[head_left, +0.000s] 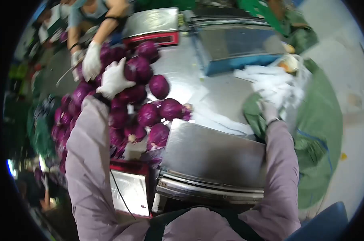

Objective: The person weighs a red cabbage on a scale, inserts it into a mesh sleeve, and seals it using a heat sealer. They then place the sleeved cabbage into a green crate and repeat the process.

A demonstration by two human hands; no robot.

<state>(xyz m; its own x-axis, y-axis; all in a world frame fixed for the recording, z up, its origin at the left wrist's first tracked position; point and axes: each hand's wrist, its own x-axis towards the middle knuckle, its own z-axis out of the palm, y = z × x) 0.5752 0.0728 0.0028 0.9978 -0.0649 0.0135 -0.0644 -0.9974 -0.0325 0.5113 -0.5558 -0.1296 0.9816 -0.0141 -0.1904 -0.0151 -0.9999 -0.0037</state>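
My left hand [115,80], in a white glove, reaches over the heap of red cabbages [139,69]. Its thumb and fingers are spread, touching or just above the heads beneath. My right hand [270,112], also gloved, is at the edge of a green sack [252,110] on the right, beside a pile of white strips [272,82] that look like foam or plastic. Its fingers are blurred and partly lost against the white material. A single red cabbage [159,86] lies at the right side of the heap.
Across the table a co-worker's gloved hand [92,62] is on the cabbages near my left hand. A metal-topped machine [214,154] stands before me, a blue-sided one [240,44] beyond. Red-framed scales [129,190] sit at near left, others [151,24] at the back.
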